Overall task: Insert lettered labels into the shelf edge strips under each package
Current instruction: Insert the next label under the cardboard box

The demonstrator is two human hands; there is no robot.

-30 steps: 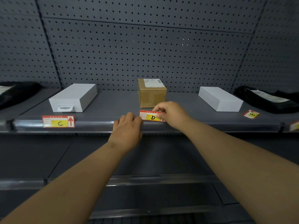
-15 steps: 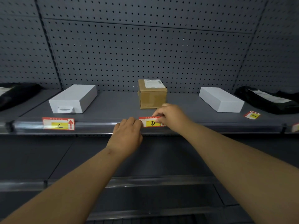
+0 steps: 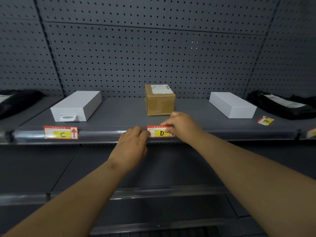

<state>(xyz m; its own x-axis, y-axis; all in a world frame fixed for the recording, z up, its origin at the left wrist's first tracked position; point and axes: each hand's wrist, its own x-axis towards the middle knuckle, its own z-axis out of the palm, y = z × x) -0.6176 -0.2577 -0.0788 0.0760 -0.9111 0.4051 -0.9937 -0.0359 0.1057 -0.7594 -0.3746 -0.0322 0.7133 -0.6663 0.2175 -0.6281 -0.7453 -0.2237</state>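
Note:
The red and yellow label D (image 3: 160,132) sits in the clear shelf edge strip (image 3: 106,134) below the brown cardboard box (image 3: 159,100). My right hand (image 3: 183,126) pinches the label's right end. My left hand (image 3: 132,142) presses its fingertips on the label's left end and the strip. Label C (image 3: 61,132) is seated in the strip under the left white box (image 3: 77,106). Label E (image 3: 265,120) lies loose on the shelf beside the right white box (image 3: 232,104).
Black bags lie at the far left (image 3: 18,101) and far right (image 3: 282,104) of the shelf. Another label (image 3: 312,133) shows partly at the right edge of the strip. A pegboard wall (image 3: 153,48) backs the shelf. A lower shelf (image 3: 153,192) runs beneath my arms.
Label D has come down from above the shelf lip into the edge strip. Both hands followed it down and now press its ends.

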